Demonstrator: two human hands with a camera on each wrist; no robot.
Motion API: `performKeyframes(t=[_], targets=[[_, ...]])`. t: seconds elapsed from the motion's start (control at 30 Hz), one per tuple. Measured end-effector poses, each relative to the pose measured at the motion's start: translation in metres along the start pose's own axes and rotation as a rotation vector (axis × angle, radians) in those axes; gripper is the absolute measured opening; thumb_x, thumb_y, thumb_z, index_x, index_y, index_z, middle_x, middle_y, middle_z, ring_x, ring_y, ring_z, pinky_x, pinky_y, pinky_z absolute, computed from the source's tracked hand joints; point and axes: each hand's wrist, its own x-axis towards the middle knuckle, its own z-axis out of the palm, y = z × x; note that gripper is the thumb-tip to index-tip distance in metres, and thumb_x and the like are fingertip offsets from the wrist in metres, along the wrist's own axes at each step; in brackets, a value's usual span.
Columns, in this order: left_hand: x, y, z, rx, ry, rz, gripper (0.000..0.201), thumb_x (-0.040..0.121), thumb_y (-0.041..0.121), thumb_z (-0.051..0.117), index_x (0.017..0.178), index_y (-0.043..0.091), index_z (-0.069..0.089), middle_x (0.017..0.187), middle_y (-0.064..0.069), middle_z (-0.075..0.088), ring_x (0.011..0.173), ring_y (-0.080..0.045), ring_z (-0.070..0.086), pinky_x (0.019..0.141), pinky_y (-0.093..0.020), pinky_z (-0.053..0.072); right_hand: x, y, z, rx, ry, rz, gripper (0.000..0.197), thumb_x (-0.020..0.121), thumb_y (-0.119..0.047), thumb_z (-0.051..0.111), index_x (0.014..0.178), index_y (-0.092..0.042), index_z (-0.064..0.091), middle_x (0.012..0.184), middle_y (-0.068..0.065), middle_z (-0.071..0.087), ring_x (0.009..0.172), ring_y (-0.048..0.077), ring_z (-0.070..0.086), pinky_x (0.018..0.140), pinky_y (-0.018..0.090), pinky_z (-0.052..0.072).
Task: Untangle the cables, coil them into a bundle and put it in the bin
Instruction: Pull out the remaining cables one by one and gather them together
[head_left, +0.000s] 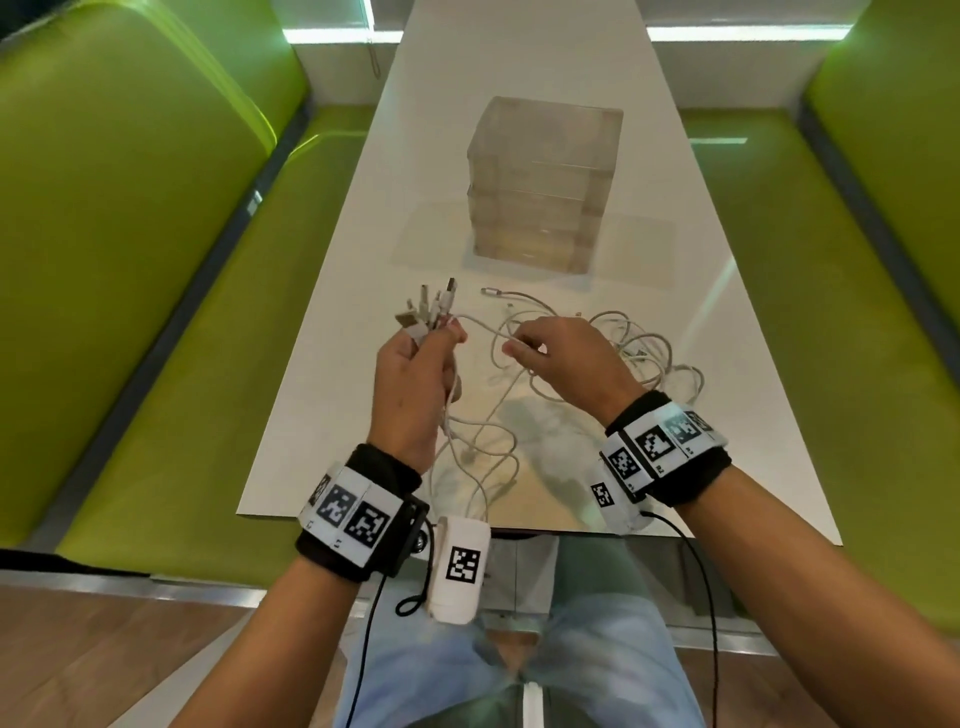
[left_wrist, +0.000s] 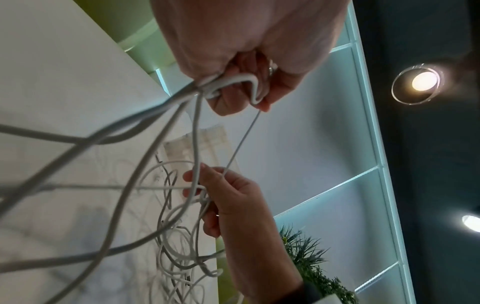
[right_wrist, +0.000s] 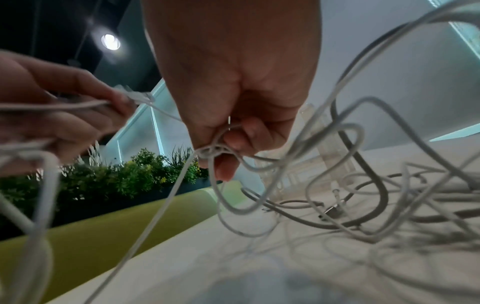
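Several white cables (head_left: 644, 353) lie tangled on the white table (head_left: 332, 322). My left hand (head_left: 415, 374) is raised above the table and grips a bunch of cable ends, their plugs (head_left: 431, 306) fanning out above the fist. In the left wrist view the cables (left_wrist: 155, 127) hang down from that fist. My right hand (head_left: 550, 353) pinches a knot of cable loops (right_wrist: 215, 150) between thumb and fingers, just right of the left hand. One thin cable (left_wrist: 241, 142) runs taut between the two hands. A clear plastic bin (head_left: 540, 182) stands farther back on the table.
Green padded benches (head_left: 156, 260) flank the table on both sides. The table's near edge (head_left: 395, 522) is just ahead of my wrists. A loose plug (head_left: 491, 292) lies in front of the bin. Plants (right_wrist: 130, 174) stand behind the left bench.
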Motion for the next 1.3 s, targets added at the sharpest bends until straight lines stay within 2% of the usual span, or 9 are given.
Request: performKeyframes(t=[0.3, 0.53, 0.67, 0.73, 0.87, 0.93, 1.1, 1.17, 1.3], targets=[[0.004, 0.011, -0.025, -0.172, 0.199, 0.04, 0.022, 0.095, 0.005, 0.045, 0.073, 0.011, 0.048, 0.041, 0.012, 0.028, 0.039, -0.006, 0.026, 0.047, -0.022, 0.03, 0.004, -0.005, 0.006, -0.013, 0.054, -0.153, 0.016, 0.088, -0.031, 0.062, 0.092, -0.017, 0.067, 0.094, -0.002, 0.062, 0.087, 0.017, 0.054, 0.069, 0.033, 0.045], [0.014, 0.015, -0.039, -0.192, 0.273, 0.047, 0.023, 0.095, 0.006, 0.045, 0.074, 0.013, 0.048, 0.042, 0.013, 0.028, 0.039, -0.006, 0.025, 0.045, -0.021, 0.031, -0.001, 0.006, 0.0, 0.168, 0.065, -0.075, 0.011, 0.082, -0.006, 0.064, 0.09, -0.011, 0.065, 0.094, 0.004, 0.062, 0.086, 0.015, 0.058, 0.075, 0.024, 0.046], [0.023, 0.03, -0.063, -0.261, 0.366, 0.101, 0.022, 0.092, 0.007, 0.044, 0.073, 0.015, 0.051, 0.046, 0.007, 0.026, 0.043, -0.009, 0.022, 0.046, -0.024, 0.03, -0.007, 0.041, -0.003, 0.134, 0.116, 0.088, 0.016, 0.079, 0.004, 0.06, 0.084, -0.01, 0.065, 0.088, 0.007, 0.066, 0.082, 0.021, 0.061, 0.078, 0.035, 0.051], [0.023, 0.03, -0.07, -0.236, 0.327, 0.081, 0.024, 0.091, 0.007, 0.043, 0.07, 0.016, 0.05, 0.047, 0.007, 0.025, 0.044, -0.01, 0.02, 0.047, -0.025, 0.026, -0.012, 0.049, -0.004, 0.157, 0.111, 0.113, 0.012, 0.08, 0.001, 0.062, 0.084, -0.011, 0.065, 0.087, 0.006, 0.066, 0.079, 0.02, 0.06, 0.076, 0.032, 0.051], [0.021, 0.021, -0.061, -0.212, 0.188, 0.008, 0.025, 0.09, 0.007, 0.04, 0.068, 0.018, 0.045, 0.044, 0.012, 0.022, 0.042, -0.007, 0.015, 0.047, -0.024, 0.016, -0.019, 0.029, -0.002, 0.271, 0.059, -0.022, 0.006, 0.084, -0.006, 0.064, 0.089, -0.008, 0.065, 0.09, 0.003, 0.063, 0.079, 0.012, 0.058, 0.069, 0.007, 0.042], [0.019, 0.016, -0.054, -0.167, 0.152, -0.007, 0.027, 0.089, 0.007, 0.043, 0.065, 0.018, 0.043, 0.044, 0.012, 0.022, 0.04, -0.008, 0.016, 0.043, -0.022, 0.019, -0.018, 0.019, 0.002, 0.313, 0.073, -0.068, 0.007, 0.086, -0.01, 0.063, 0.093, -0.012, 0.061, 0.089, 0.0, 0.062, 0.08, 0.011, 0.058, 0.069, 0.009, 0.043], [0.009, 0.006, -0.041, 0.004, 0.112, -0.007, 0.034, 0.09, 0.009, 0.048, 0.06, 0.017, 0.035, 0.04, 0.008, 0.023, 0.041, -0.013, 0.017, 0.046, -0.026, 0.025, -0.016, 0.002, 0.003, 0.577, 0.219, 0.097, 0.025, 0.085, -0.026, 0.066, 0.085, -0.029, 0.041, 0.078, 0.005, 0.061, 0.073, 0.027, 0.064, 0.07, 0.041, 0.056], [0.007, 0.005, -0.04, -0.004, 0.119, -0.022, 0.034, 0.09, 0.009, 0.047, 0.06, 0.017, 0.035, 0.042, 0.008, 0.022, 0.042, -0.013, 0.017, 0.046, -0.026, 0.025, -0.018, 0.002, -0.001, 0.544, 0.182, 0.101, 0.026, 0.084, -0.031, 0.067, 0.073, -0.026, 0.044, 0.075, 0.011, 0.063, 0.068, 0.023, 0.063, 0.066, 0.039, 0.052], [0.008, 0.003, -0.043, -0.02, 0.14, -0.023, 0.034, 0.092, 0.009, 0.046, 0.06, 0.017, 0.037, 0.044, 0.008, 0.022, 0.042, -0.011, 0.017, 0.044, -0.024, 0.026, -0.029, 0.006, -0.006, 0.453, 0.032, -0.044, 0.024, 0.084, -0.027, 0.068, 0.065, -0.02, 0.055, 0.077, 0.002, 0.065, 0.07, 0.013, 0.059, 0.065, 0.025, 0.047]])
